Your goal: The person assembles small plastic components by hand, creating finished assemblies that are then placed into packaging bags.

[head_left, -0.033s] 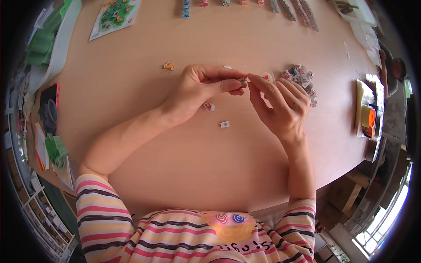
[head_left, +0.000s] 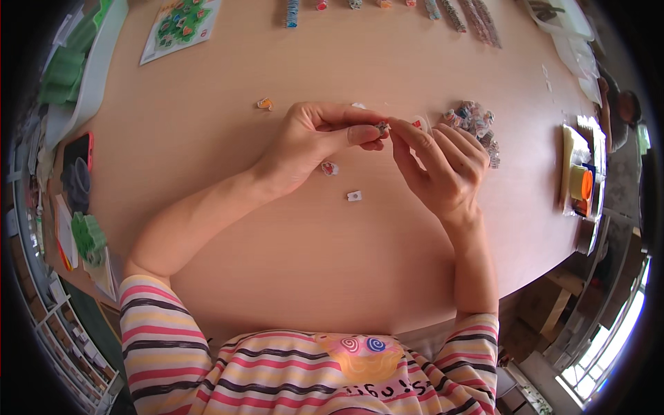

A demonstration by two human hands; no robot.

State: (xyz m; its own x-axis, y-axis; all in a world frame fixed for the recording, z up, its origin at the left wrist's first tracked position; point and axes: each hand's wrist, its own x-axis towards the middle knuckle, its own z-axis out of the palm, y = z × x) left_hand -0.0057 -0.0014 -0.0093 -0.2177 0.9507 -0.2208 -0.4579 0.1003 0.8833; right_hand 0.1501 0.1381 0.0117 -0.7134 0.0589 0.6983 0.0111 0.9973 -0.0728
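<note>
Over the middle of the table, my left hand is closed, pinching a small, thin stack of printed pieces between thumb and fingers. My right hand is closed too, its thumb and forefinger pressed together at the stack's right edge. Whatever is between those right fingertips is too small to make out. Just below my left hand lies a small red-and-white printed piece. A white piece with a grey dot rests nearer to me. Farther left is an orange piece. Behind the right fingers a red-marked piece partly shows.
A heap of small printed pieces lies beyond my right hand. Several rows of stacked pieces line the far edge. A printed green picture sheet is at far left. A phone lies left; packets and an orange-centred tape roll stand right.
My right fingertips have shifted very slightly toward the stack in my left hand. Otherwise nothing visibly differs.
</note>
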